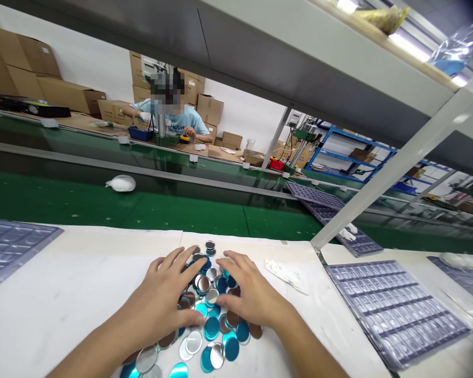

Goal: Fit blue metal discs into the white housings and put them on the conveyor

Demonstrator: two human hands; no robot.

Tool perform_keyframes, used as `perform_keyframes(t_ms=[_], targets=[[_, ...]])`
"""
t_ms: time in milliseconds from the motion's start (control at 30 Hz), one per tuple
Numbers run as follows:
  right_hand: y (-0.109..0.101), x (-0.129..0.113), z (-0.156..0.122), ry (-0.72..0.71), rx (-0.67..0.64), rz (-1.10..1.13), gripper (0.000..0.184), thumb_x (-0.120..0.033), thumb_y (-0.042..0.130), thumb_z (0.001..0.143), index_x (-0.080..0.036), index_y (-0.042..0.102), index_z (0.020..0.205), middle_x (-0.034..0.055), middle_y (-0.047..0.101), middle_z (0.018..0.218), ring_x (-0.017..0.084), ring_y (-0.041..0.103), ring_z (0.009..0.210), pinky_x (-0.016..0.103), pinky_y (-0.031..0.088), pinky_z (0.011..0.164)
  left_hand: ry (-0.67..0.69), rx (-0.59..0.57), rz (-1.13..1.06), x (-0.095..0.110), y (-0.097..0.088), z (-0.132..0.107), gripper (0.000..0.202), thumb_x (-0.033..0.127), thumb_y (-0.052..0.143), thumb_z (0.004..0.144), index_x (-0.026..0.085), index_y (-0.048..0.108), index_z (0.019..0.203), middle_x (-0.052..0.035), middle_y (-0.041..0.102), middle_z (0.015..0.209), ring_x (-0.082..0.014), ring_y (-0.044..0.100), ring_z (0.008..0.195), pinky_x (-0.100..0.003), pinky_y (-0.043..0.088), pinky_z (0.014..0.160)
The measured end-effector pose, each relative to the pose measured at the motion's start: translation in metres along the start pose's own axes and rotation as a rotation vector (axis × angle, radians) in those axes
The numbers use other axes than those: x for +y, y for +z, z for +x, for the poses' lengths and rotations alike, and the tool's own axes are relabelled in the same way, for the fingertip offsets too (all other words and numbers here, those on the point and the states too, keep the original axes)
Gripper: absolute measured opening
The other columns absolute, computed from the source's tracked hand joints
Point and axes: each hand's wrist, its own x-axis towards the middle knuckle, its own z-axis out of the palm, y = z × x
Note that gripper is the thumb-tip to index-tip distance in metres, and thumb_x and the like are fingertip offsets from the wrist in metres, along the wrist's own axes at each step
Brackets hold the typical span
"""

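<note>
A loose pile of round discs (208, 310), some silver and some with blue film, lies on the white table (63, 283) in front of me. My left hand (167, 294) rests flat on the pile's left side with fingers spread. On the right side my right hand (248, 291) also lies open, its fingers stretched over the discs. Neither hand grips a disc.
Clear plastic cell trays lie at the right (394, 310), far left (8, 252) and across the green conveyor (323, 205). A small torn plastic bag (286, 273) lies right of the pile. A white lump (121, 183) sits on the belt. Another person (177, 123) works opposite. A slanted metal post (398, 163) rises at right.
</note>
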Motion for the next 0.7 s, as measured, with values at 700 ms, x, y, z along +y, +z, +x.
perform_keyframes(t_ms=[700], targets=[[0.015, 0.005, 0.010, -0.092, 0.114, 0.089, 0.025, -0.008, 0.068, 0.081, -0.022, 0.067, 0.102, 0.0061, 0.058, 0.105, 0.023, 0.054, 0.099, 0.037, 0.048, 0.089, 0.089, 0.068, -0.149, 0.000, 0.005, 0.012, 0.039, 0.031, 0.070, 0.077, 0.031, 0.061, 0.114, -0.0057, 0.061, 0.116, -0.0311, 0.055, 0.108, -0.047, 0.044, 0.088]])
